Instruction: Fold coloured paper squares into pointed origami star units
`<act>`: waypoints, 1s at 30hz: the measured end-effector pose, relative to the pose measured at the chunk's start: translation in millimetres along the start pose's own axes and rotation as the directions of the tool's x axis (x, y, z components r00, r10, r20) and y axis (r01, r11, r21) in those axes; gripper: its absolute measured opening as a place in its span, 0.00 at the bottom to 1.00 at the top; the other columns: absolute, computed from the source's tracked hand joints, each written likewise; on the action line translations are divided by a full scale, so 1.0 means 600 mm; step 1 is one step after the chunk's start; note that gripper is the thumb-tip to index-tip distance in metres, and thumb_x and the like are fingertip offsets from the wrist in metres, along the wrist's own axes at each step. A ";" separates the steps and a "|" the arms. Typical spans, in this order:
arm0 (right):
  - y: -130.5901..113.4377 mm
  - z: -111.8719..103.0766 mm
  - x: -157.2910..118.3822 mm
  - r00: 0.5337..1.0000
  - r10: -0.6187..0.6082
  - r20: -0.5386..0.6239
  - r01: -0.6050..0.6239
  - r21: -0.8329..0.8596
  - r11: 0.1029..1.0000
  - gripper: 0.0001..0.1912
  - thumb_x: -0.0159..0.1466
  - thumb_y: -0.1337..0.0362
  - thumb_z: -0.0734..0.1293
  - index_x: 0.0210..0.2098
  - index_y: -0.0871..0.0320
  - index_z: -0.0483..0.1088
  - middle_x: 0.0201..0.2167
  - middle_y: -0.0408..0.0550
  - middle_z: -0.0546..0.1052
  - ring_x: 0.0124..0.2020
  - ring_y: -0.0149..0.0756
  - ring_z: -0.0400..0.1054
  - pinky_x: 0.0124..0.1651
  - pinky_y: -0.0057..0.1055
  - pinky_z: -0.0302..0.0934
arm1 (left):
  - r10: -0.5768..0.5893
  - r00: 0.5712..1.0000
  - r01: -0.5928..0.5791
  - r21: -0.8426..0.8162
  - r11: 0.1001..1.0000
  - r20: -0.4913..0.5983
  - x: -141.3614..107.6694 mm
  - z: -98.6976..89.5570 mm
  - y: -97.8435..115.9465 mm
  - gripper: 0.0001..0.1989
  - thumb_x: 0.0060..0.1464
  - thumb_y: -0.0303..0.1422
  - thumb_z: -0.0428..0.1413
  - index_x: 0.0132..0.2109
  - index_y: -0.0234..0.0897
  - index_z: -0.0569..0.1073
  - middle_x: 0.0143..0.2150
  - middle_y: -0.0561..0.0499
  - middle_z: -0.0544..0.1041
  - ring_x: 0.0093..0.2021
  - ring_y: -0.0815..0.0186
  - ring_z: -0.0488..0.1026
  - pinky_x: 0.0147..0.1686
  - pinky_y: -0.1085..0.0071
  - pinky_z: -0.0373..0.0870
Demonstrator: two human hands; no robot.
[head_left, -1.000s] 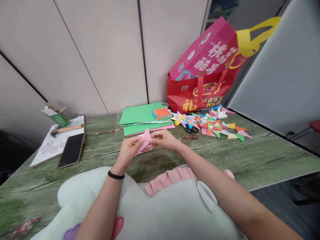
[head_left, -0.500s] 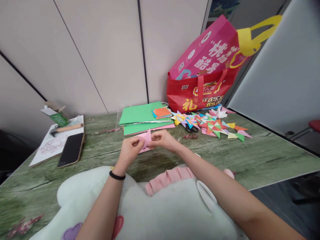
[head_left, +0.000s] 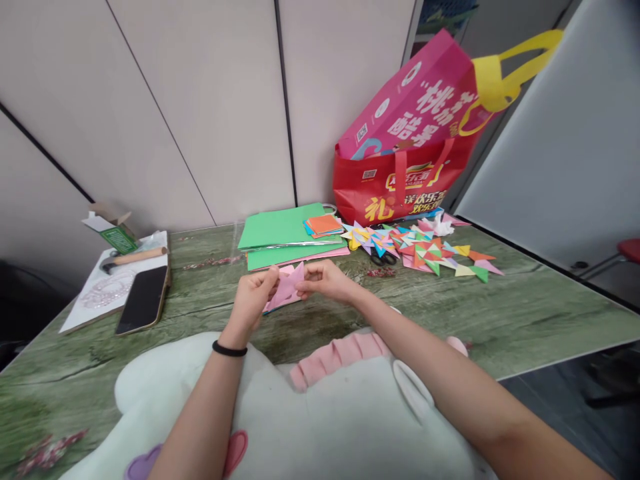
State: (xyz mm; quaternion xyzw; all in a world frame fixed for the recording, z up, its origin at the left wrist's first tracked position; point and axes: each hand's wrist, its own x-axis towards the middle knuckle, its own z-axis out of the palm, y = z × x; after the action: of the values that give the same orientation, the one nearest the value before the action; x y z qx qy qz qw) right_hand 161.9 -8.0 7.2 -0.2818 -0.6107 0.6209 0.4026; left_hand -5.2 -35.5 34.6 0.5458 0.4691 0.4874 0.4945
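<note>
A pink piece of folded paper (head_left: pixel 287 288) is held up between my two hands, over the table. My left hand (head_left: pixel 253 297) pinches its left side, fingers closed. At its right edge, my right hand (head_left: pixel 327 281) grips it between thumb and fingers. More paper lies beneath it, with a thin blue edge showing; my hands and the pink paper hide most of that. Just behind are green paper sheets (head_left: pixel 280 227) with a small stack of orange-topped squares (head_left: pixel 324 225). Folded paper stars in many colours (head_left: pixel 430 253) lie to the right.
Black scissors (head_left: pixel 383 259) lie partly under the stars. A red bag (head_left: pixel 370 190) holding a pink bag (head_left: pixel 400 113) stands at the back right. To the left are a phone (head_left: pixel 143 300), a hammer (head_left: pixel 135 257) and a small green box (head_left: pixel 119 233). A pale plush toy (head_left: pixel 340 420) fills the front.
My left hand has shifted slightly left and its grip has moved toward the pink paper's left edge, so more of the paper shows. My right hand has barely moved.
</note>
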 end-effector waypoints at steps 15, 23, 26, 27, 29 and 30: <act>-0.003 0.004 0.003 0.994 0.055 -0.096 -0.045 0.106 0.993 0.17 0.49 0.54 0.69 0.30 0.62 0.73 0.24 0.43 0.75 0.25 0.27 0.69 0.31 0.25 0.65 | -0.068 0.997 0.069 -0.019 0.997 0.019 -0.001 0.002 -0.005 0.23 0.28 0.34 0.66 0.36 0.29 0.75 0.29 0.47 0.78 0.27 0.63 0.74 0.23 0.72 0.72; 0.007 -0.002 0.005 0.988 0.024 -0.151 -0.010 0.094 0.996 0.17 0.42 0.63 0.74 0.30 0.62 0.72 0.23 0.42 0.74 0.24 0.27 0.67 0.30 0.27 0.65 | -0.068 0.997 0.068 -0.002 0.998 0.038 -0.004 0.003 -0.001 0.19 0.34 0.37 0.64 0.32 0.28 0.73 0.24 0.49 0.76 0.24 0.66 0.73 0.22 0.71 0.72; 0.007 -0.002 0.005 0.991 0.018 -0.131 -0.004 0.105 0.994 0.15 0.42 0.63 0.74 0.29 0.62 0.72 0.24 0.42 0.74 0.24 0.26 0.67 0.29 0.27 0.65 | -0.063 0.995 0.066 -0.044 0.997 0.073 -0.002 0.003 0.000 0.18 0.38 0.40 0.61 0.32 0.28 0.70 0.24 0.49 0.76 0.22 0.67 0.72 0.22 0.71 0.72; 0.005 -0.002 0.005 0.991 0.020 -0.133 -0.005 0.109 0.994 0.15 0.43 0.62 0.73 0.29 0.62 0.72 0.24 0.42 0.74 0.24 0.27 0.67 0.29 0.27 0.65 | -0.070 0.994 0.075 -0.056 0.996 0.083 -0.002 0.003 0.000 0.19 0.39 0.40 0.61 0.33 0.28 0.69 0.24 0.49 0.76 0.22 0.67 0.72 0.22 0.71 0.72; 0.001 -0.001 0.003 0.991 0.030 -0.130 -0.010 0.148 0.989 0.14 0.46 0.60 0.72 0.29 0.62 0.72 0.25 0.43 0.74 0.25 0.27 0.68 0.29 0.27 0.65 | -0.089 0.990 0.097 -0.074 0.993 0.107 -0.003 0.004 0.002 0.20 0.40 0.40 0.60 0.37 0.30 0.67 0.23 0.50 0.76 0.21 0.66 0.73 0.22 0.71 0.71; -0.002 0.000 0.003 0.992 0.038 -0.121 -0.015 0.186 0.982 0.14 0.48 0.58 0.71 0.29 0.62 0.72 0.25 0.43 0.74 0.25 0.28 0.68 0.30 0.27 0.65 | -0.097 0.987 0.108 -0.078 0.991 0.127 -0.004 0.004 0.004 0.20 0.41 0.39 0.60 0.38 0.31 0.65 0.23 0.51 0.76 0.22 0.66 0.74 0.22 0.71 0.71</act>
State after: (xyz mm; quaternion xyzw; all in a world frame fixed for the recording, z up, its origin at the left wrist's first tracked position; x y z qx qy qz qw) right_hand 161.2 -6.4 8.4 -0.2892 -0.5204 0.6616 0.4559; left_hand -3.0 -38.2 36.5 0.5283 0.4442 0.4463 0.5695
